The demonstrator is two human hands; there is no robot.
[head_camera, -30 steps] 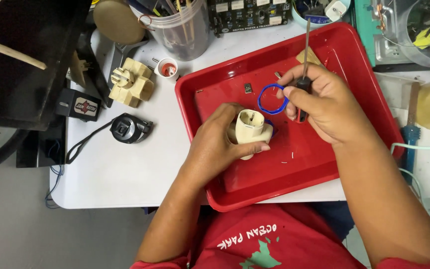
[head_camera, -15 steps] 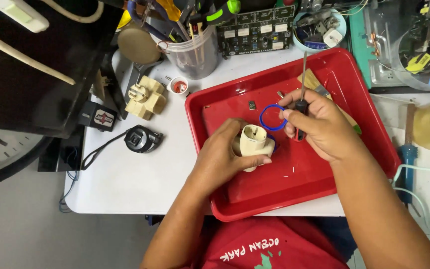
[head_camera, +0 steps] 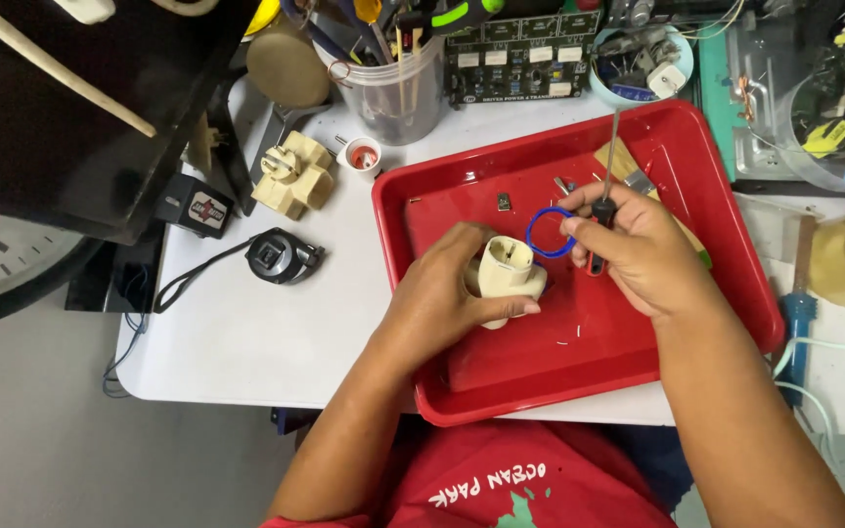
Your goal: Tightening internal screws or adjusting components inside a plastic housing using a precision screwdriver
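At the centre of the frame, the left hand grips a cream plug adapter over a red tray. The right hand holds a screwdriver beside a blue ring. The adapter looks closed; loose small metal parts lie above.
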